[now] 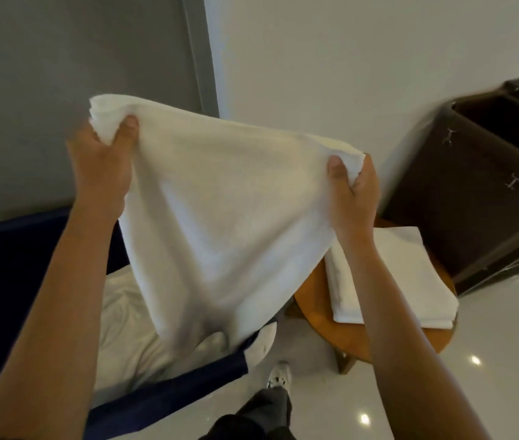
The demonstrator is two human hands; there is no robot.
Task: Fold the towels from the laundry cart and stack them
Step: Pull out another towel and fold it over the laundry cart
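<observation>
While the left hand point(102, 160) and right hand point(355, 192) each pinch a top corner, the towel point(220, 217) hangs unfolded; next, join corners, then stack on the folded towels point(410, 281) at right.

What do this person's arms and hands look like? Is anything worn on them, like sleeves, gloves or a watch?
Both arms are bare as far as the picture shows, and no sleeve reaches either forearm. The left hand and the right hand wear no gloves. No watch, bracelet or ring shows on the wrists or on the fingers in view.
</observation>
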